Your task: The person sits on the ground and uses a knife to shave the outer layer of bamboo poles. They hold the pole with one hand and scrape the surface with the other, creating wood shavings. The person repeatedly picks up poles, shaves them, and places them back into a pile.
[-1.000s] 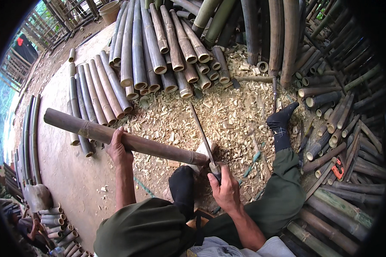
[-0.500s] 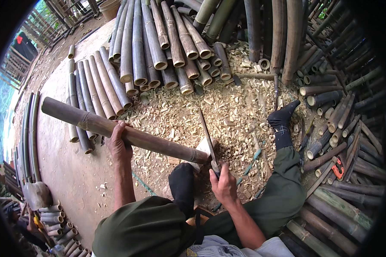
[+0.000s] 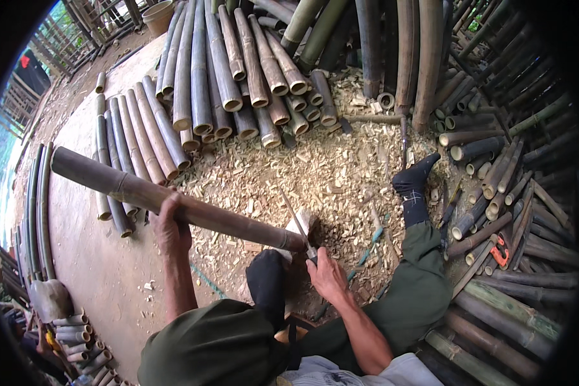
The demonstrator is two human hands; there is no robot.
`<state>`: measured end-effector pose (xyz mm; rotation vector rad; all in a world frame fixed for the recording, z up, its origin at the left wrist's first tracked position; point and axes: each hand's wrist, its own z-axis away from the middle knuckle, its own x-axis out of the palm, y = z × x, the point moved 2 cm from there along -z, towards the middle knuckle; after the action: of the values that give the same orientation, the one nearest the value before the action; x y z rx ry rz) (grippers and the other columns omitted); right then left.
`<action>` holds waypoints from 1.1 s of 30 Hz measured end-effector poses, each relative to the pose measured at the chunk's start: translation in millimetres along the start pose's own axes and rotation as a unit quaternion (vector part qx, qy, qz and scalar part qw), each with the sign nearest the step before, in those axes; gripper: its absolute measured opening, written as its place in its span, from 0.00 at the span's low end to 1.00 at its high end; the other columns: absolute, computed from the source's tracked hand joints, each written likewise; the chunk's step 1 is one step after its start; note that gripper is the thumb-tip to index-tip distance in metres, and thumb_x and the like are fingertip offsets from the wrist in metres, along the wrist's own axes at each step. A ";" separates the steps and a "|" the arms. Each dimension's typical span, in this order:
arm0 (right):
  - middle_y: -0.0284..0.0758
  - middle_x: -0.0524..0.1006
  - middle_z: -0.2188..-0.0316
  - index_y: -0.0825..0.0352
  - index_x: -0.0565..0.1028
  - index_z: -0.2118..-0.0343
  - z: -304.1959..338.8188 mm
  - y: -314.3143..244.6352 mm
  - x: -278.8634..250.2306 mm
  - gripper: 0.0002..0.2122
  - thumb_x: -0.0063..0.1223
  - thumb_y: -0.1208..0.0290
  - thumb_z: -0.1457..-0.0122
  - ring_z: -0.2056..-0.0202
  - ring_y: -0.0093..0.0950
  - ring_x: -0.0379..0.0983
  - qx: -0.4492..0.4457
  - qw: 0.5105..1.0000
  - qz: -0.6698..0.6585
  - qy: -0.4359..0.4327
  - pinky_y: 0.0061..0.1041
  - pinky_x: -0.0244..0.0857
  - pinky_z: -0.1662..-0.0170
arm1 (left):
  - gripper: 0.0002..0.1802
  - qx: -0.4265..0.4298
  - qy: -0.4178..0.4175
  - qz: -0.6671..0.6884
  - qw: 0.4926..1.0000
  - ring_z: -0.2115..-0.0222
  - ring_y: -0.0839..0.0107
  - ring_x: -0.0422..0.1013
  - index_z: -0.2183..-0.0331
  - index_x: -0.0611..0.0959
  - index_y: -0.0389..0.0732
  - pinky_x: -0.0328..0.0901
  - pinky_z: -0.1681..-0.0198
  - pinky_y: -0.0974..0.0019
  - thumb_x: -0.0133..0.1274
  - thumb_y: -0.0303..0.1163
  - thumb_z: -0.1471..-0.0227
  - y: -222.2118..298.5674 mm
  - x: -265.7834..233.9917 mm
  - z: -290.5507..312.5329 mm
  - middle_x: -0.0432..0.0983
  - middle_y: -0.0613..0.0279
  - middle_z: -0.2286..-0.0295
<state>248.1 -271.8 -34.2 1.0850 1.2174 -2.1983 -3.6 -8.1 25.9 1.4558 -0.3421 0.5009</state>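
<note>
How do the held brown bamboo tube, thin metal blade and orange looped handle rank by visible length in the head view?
1. Brown bamboo tube
2. Thin metal blade
3. Orange looped handle

Left hand (image 3: 171, 222) grips a bamboo tube (image 3: 231, 224), right hand (image 3: 329, 278) apparently a knife (image 3: 300, 228)

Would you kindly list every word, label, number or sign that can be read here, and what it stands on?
No text can be read.
Bamboo tube and knife: no lettering visible.
Right sock: pale lines, not readable as letters.
Pale cloth at the lower edge: any marking is too blurred to read.
</note>
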 end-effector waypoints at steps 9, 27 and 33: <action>0.55 0.80 0.66 0.69 0.65 0.56 9.1 -2.5 15.0 0.14 0.50 0.62 0.31 0.63 0.59 0.78 0.057 0.997 0.009 -0.041 0.52 0.72 0.63 | 0.21 0.047 0.123 -0.069 0.989 0.68 0.68 0.79 0.60 0.81 0.33 0.75 0.61 0.63 0.73 0.22 0.56 0.1 -5.2 -9.9 0.81 0.59 0.68; 0.52 0.79 0.69 0.68 0.69 0.56 25.8 -60.8 -52.6 0.12 0.55 0.65 0.33 0.65 0.54 0.79 -0.087 0.976 -0.169 0.102 0.46 0.71 0.65 | 0.25 0.009 -0.087 -0.002 0.996 0.60 0.65 0.76 0.51 0.71 0.35 0.74 0.52 0.58 0.64 0.22 0.48 13.8 -14.8 -7.8 0.76 0.57 0.60; 0.58 0.79 0.69 0.70 0.66 0.55 1.1 6.8 9.5 0.15 0.51 0.61 0.32 0.63 0.59 0.78 0.062 0.998 -0.020 -0.019 0.55 0.70 0.62 | 0.27 0.011 -0.105 0.037 0.994 0.62 0.65 0.76 0.52 0.74 0.34 0.74 0.52 0.58 0.68 0.27 0.52 16.3 0.0 -4.4 0.77 0.56 0.62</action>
<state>246.3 -276.2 -44.9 1.0701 1.1105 -2.3405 -12.3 -3.0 39.4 1.5250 -0.5617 0.4127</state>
